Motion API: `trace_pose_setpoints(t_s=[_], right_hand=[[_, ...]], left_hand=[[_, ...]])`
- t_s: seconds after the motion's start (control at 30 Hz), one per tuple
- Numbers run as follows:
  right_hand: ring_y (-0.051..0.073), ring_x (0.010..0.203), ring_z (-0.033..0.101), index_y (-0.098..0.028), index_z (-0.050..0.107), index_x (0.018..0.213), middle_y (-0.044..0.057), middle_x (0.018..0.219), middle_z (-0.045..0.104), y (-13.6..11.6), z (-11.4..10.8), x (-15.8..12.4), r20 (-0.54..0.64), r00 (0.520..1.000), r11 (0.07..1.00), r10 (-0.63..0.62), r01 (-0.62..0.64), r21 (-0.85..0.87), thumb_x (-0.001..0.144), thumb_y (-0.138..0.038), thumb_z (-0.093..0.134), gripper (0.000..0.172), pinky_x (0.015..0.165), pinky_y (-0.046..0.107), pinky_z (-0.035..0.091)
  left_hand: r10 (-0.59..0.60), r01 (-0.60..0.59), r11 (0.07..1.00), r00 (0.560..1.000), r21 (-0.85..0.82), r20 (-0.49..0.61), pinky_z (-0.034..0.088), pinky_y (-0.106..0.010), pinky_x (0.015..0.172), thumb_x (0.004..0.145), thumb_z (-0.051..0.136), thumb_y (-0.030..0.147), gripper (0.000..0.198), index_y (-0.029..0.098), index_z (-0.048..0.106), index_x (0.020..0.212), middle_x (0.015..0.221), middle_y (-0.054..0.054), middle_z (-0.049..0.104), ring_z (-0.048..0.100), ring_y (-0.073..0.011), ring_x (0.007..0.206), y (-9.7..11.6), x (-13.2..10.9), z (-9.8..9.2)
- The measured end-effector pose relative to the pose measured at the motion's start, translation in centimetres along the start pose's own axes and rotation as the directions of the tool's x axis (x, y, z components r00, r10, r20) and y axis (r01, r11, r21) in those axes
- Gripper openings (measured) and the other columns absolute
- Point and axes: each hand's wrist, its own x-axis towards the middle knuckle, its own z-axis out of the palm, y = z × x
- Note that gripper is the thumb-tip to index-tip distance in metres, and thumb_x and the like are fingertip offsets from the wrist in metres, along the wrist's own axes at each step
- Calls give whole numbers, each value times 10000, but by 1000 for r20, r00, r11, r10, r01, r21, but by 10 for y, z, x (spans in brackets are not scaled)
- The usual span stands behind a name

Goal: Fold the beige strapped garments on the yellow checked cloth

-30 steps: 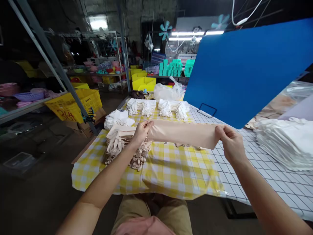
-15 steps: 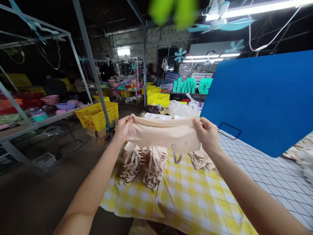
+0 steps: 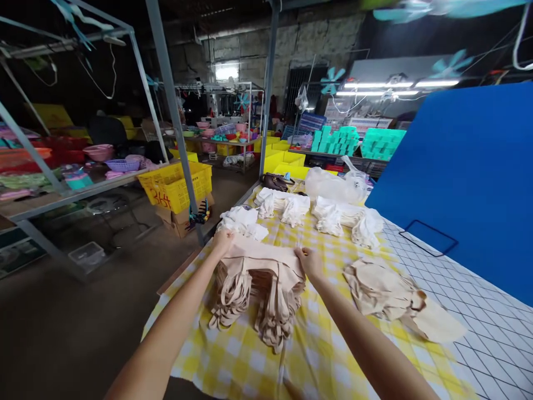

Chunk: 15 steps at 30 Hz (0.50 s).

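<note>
A beige top with thin straps lies flat along the far edge of a stack of like beige tops, whose straps hang down in two bunches toward me. My left hand is closed on the top's far left corner. At its right end my right hand pinches the fabric, thumb against bent fingers. Some of my fingertips are hidden. To the right is a loose, crumpled heap of beige tops, apart from both hands.
White strappy garments lie in bunches beyond the stack on the yellow checked cloth. A clear plastic bag and a dark bag sit farther back. At right stands a large blue panel; at left, a metal post and yellow crate.
My hands have lowered the stretched beige top from mid-air onto the stack and come closer together. The view has tilted down and left, bringing the white garments and the beige heap into sight.
</note>
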Motion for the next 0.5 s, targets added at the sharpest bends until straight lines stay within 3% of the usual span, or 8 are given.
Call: trace_pose_setpoints(t_s=[0.17,0.37,0.43,0.5], right_hand=[[178,603,545,-188,578,593,54,614,622,7,4,3,18,1000,981,-6,9,-192,778,-349,477,265,534,256,315],[216,676,578,-173,629,805,94,700,646,8,9,-2,51,999,939,5,13,-344,843,-295,440,228,563,280,323],[233,709,584,-160,621,903,110,749,651,7,6,-5,59,998,931,-20,40,-362,861,-271,416,237,597,299,342],[249,822,582,-151,595,1017,135,887,652,5,2,-9,54,996,926,-65,80,-368,869,-237,403,258,671,319,363]], left_hand=[[-24,18,980,999,197,25,402,-288,712,812,470,341,277,154,671,773,905,-137,676,603,-269,898,-2,4,2],[-57,28,915,997,403,60,421,-345,759,836,477,310,304,124,613,1034,949,-176,662,603,-291,922,9,-11,11],[-7,-5,864,1000,503,22,424,-372,788,841,475,319,376,103,555,1137,995,-193,645,589,-303,959,18,-18,9],[125,-94,829,992,551,-18,406,-396,855,850,448,307,382,115,546,1165,1088,-193,612,548,-306,1042,27,-24,5]])
